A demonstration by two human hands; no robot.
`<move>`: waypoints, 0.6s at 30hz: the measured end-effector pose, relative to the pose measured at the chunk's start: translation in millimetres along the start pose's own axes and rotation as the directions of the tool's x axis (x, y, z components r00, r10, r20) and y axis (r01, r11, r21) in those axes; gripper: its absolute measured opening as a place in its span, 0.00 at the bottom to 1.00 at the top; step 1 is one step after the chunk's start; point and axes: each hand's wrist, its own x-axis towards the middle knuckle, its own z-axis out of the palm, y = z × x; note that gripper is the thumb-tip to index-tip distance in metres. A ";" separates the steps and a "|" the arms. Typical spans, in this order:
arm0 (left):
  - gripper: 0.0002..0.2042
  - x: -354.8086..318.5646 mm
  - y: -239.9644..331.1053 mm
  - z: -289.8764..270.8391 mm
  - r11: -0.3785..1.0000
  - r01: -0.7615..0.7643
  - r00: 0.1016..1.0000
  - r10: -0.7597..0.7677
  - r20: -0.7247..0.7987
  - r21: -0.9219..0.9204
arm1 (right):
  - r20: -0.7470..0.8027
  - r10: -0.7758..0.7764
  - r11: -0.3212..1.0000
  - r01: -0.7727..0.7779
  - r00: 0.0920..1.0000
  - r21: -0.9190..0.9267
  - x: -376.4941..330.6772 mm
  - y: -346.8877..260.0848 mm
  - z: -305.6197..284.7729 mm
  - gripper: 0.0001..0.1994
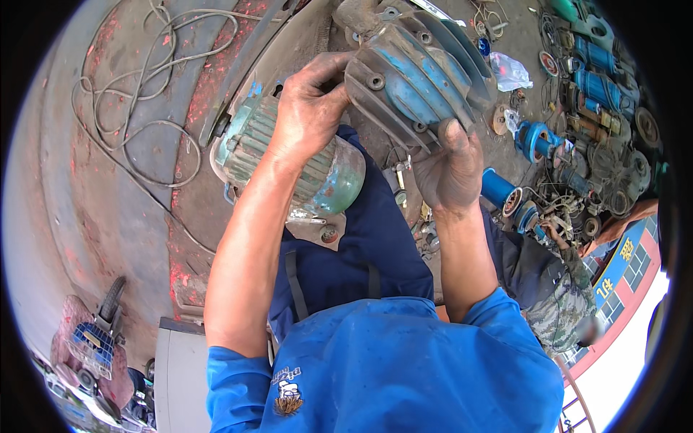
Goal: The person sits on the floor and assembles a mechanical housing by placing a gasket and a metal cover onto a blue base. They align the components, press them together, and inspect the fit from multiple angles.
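Both my hands hold a heavy finned metal casting (419, 76), grey and dirty with worn blue paint and bolt holes along its flange. My left hand (314, 108) is closed on its near left edge, thumb and fingers pinching the rim. From below on the right, my right hand (455, 166) grips the casting's lower edge with the thumb up against it; its other fingers are partly hidden. Just under my left forearm lies a green ribbed electric motor (336, 177) with worn paint, partly covered by that arm. The casting's far end runs up to the top of the view.
A grey cable (155, 123) lies in loops on the ground at left. Several blue motors (498, 189) and coils crowd the right side, where a person in a camouflage jacket (559, 310) works. A clear plastic bag (510, 71) lies beyond the casting. A parked bike (101, 335) stands lower left.
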 end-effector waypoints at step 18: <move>0.10 9.4 -9.7 11.7 0.942 -0.230 0.953 0.269 -0.139 0.244 | 0.025 -0.070 0.996 0.068 0.997 0.061 3.3 18.2 -3.4 0.34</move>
